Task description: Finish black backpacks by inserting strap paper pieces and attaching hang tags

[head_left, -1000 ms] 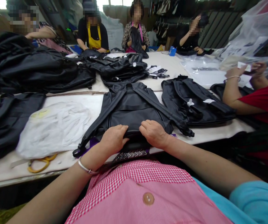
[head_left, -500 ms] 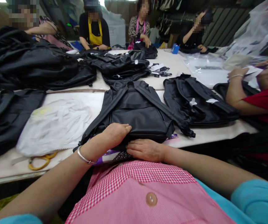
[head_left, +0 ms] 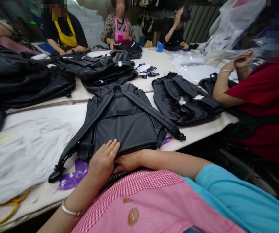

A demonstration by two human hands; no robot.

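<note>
A black backpack [head_left: 122, 129] lies on the table in front of me, strap side up, its two shoulder straps spread to the sides. My left hand [head_left: 104, 160] rests on its near left corner, fingers stretched out and thumb hidden. At the middle of the near edge, my right hand [head_left: 128, 161] is closed on the backpack's underside, most of its fingers tucked out of sight. Purple plastic [head_left: 75, 174] sticks out from beneath the bag at the left.
A crumpled white bag [head_left: 27, 152] and yellow-handled scissors [head_left: 3, 212] lie left. Another black backpack [head_left: 185, 100] lies right, beside a co-worker in a red top [head_left: 263, 113]. More black bags [head_left: 105, 69] and loose tags [head_left: 146, 69] lie farther back. Several people work across the table.
My view has turned, shifting the scene leftward. My left hand has moved to the backpack's near left corner with its fingers straightened. My right hand has slid farther under the near edge.
</note>
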